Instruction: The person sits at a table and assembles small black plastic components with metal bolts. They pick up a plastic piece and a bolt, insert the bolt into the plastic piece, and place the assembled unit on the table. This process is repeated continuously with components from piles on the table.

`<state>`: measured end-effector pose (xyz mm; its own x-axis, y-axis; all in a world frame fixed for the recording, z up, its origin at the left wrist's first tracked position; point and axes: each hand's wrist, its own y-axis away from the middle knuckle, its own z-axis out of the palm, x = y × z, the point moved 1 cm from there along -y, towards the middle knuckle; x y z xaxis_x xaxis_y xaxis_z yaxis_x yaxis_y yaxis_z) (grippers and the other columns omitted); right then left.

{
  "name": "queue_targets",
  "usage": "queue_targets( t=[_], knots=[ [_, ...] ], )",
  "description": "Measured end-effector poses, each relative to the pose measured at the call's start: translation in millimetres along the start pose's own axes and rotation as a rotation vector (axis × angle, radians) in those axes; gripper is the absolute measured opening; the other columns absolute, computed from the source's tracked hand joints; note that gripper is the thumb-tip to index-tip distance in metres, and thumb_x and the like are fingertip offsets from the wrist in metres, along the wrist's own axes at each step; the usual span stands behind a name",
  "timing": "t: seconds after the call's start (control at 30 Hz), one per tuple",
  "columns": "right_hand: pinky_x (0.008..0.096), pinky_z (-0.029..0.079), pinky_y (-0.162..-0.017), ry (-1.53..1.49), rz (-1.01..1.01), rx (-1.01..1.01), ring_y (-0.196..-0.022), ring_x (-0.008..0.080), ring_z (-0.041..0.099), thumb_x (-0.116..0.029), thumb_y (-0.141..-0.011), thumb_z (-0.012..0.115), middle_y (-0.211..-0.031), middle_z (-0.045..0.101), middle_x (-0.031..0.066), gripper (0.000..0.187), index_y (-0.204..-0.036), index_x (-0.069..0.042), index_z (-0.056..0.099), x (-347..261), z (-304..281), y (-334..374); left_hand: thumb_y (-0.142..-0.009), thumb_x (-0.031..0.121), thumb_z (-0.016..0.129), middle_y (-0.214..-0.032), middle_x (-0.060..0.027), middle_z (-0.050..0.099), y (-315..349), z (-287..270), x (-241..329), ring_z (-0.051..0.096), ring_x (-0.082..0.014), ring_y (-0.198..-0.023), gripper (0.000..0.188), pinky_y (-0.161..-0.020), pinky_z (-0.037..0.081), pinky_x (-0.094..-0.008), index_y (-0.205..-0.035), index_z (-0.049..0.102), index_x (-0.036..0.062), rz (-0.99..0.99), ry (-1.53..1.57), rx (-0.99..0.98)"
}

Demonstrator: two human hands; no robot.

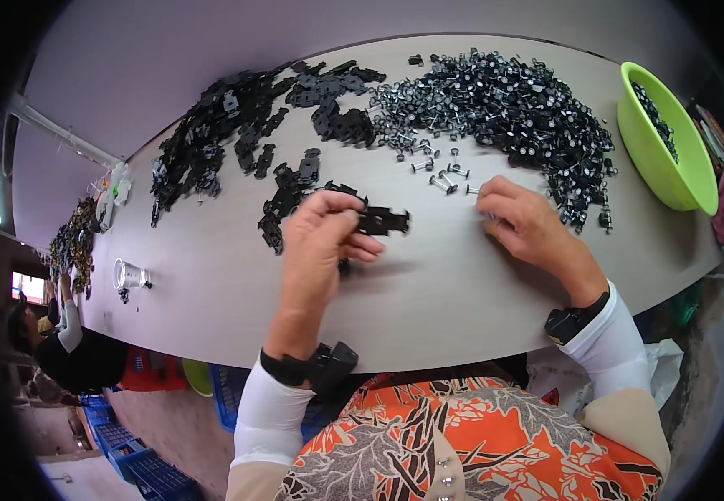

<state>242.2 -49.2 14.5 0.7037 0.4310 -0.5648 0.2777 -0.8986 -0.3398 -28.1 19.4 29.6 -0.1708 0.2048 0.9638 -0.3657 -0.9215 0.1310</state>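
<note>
Green bowl (pixel 661 159) of wheel axles (pixel 656 117)

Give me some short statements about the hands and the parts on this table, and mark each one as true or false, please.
1. The left hand holds a flat black plastic part. True.
2. The right hand rests inside the green bowl. False: it is on the table, by the loose wheel axles.
3. The big wheel-axle pile lies between the black parts pile and the bowl. True.
4. The bowl is empty. False: it holds small dark parts.
</note>
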Motion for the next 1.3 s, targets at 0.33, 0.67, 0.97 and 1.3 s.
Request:
queue_targets(
  t=[0.33, 0.67, 0.97, 1.3],
  knots=[
    [0.0396, 0.048, -0.071, 0.082, 0.106, -0.051, -0.081, 0.0335, 0.059, 0.004, -0.071, 0.064, -0.106, 0.051, 0.0134, 0.018, -0.088, 0.002, 0.059, 3, 0, 1, -0.081, 0.000, 0.064, -0.080, -0.0078, 0.063, -13, 29, -20, 0.066, -0.0166, -0.065, 0.024, -0.058, 0.056, -0.0255, -0.103, 0.056, -0.0032, -0.298, 0.120, -0.188],
    [0.0382, 0.048, -0.069, 0.029, 0.094, -0.058, -0.078, 0.0314, 0.059, 0.005, -0.070, 0.063, -0.097, 0.053, 0.0110, 0.021, -0.091, 0.000, 0.059, 0, -4, 1, -0.079, -0.002, 0.057, -0.085, -0.0032, 0.063, -24, 26, -30, 0.057, -0.0072, -0.071, 0.023, -0.066, 0.046, -0.0198, -0.101, 0.066, -0.0006, -0.156, -0.125, -0.239],
    [0.0370, 0.047, -0.063, 0.036, 0.303, 0.086, -0.072, 0.0278, 0.059, -0.011, -0.076, 0.069, -0.092, 0.053, 0.0102, 0.020, -0.091, -0.002, 0.060, 0, -5, 1, -0.075, -0.004, 0.052, -0.089, 0.0017, 0.048, -17, 36, -23, 0.048, -0.0024, -0.070, 0.034, -0.058, 0.038, -0.0152, -0.108, 0.059, 0.0023, 0.052, -0.392, -0.158],
    [0.0398, 0.043, -0.068, 0.352, 0.109, 0.131, -0.081, 0.0287, 0.052, -0.013, -0.072, 0.066, -0.087, 0.053, 0.0094, 0.013, -0.079, -0.003, 0.061, 3, 22, -13, -0.085, 0.004, 0.057, -0.097, -0.0028, 0.051, -14, 48, -31, 0.057, -0.0098, -0.076, 0.041, -0.058, 0.061, -0.0341, -0.125, 0.044, 0.0046, -0.170, 0.140, -0.221]
  ],
)
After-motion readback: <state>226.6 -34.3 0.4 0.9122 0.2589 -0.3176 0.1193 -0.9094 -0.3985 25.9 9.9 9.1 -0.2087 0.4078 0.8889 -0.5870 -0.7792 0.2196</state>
